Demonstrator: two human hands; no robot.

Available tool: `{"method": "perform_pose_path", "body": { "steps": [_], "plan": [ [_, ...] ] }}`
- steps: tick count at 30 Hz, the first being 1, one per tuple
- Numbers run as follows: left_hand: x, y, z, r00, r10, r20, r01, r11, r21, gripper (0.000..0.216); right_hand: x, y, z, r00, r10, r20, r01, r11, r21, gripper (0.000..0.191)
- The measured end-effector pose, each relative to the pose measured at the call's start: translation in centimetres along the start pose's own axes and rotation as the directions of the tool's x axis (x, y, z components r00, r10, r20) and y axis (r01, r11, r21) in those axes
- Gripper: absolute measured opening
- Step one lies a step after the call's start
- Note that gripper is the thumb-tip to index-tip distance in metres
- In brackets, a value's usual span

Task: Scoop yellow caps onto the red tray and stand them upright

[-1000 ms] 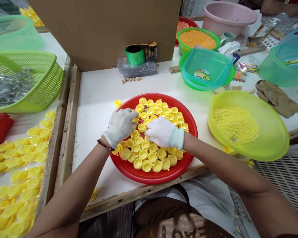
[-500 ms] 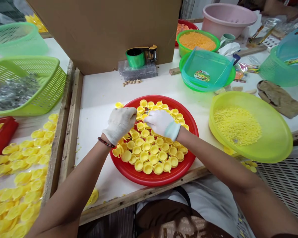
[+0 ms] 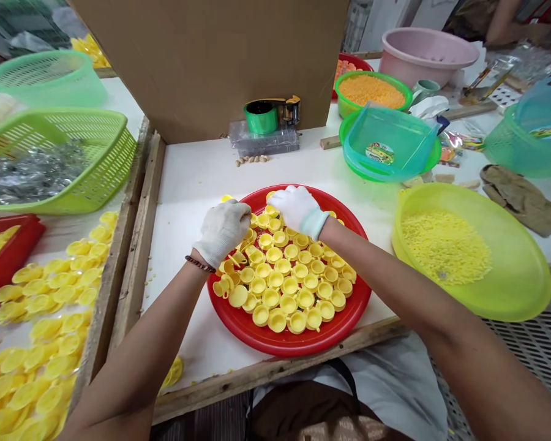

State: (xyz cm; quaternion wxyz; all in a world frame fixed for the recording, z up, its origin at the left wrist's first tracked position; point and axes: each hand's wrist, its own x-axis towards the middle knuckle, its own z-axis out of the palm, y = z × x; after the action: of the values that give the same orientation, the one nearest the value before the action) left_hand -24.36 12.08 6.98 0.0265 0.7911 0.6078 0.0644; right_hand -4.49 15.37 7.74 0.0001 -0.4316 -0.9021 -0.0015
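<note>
In the head view, the left hand [image 3: 223,231], in an off-white knit glove, has its fingers curled in together, knuckles up; the fingertips are hidden, so whether they pinch a cap cannot be told; the right hand [image 3: 296,209], in a whiter glove with a pale green cuff, has its fingers bent down among the caps at the tray's far side, their tips out of sight; whether they are clamped on one cannot be told either.

The yellow caps [image 3: 289,285] lie in the round red tray [image 3: 284,349]; they are small, shallow and round, some with a little tab; most sit hollow side up, packed close toward the near side, while several at the left lie tilted and overlapping, next to one with a flat face up.

The left hand is over the tray's left far edge, its forearm slanting up from the lower left, a dark beaded bracelet [image 3: 200,264] at the wrist; the right forearm comes in from the lower right, over the tray's right rim; a yellow bowl [image 3: 518,269] of yellow bits [image 3: 445,245] stands to the right of the tray.
</note>
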Motion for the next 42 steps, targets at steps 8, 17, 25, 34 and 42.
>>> {"method": "perform_pose_path", "body": {
  "steps": [8,17,25,34,42],
  "plan": [
    [1.1,1.4,0.0,0.995,0.095,0.036,-0.095,0.995,0.003,0.03,3.7,0.4,-0.8,0.992,0.127,0.02,-0.128,0.99,0.063,0.027],
    [0.0,-0.3,-0.8,0.998,-0.017,0.067,0.017,1.0,-0.002,0.032,4.1,-0.5,-2.1,0.987,0.158,0.0,-0.157,0.982,0.109,0.034],
    [-1.1,-0.8,-0.9,0.996,-0.066,0.065,0.07,0.995,-0.066,0.033,4.9,-1.5,-1.4,0.988,0.113,0.102,-0.121,0.99,0.074,0.019],
    [-0.8,-0.6,-0.2,0.992,-0.027,0.121,0.048,0.984,-0.17,0.033,1.6,-0.1,-1.1,0.992,0.12,-0.032,-0.115,0.986,0.12,0.035],
    [-0.3,-1.7,0.0,0.989,-0.127,0.076,0.133,0.987,-0.093,0.031,0.1,-1.9,-0.1,0.999,-0.008,-0.053,0.012,0.996,0.083,0.025]
  ]
}}
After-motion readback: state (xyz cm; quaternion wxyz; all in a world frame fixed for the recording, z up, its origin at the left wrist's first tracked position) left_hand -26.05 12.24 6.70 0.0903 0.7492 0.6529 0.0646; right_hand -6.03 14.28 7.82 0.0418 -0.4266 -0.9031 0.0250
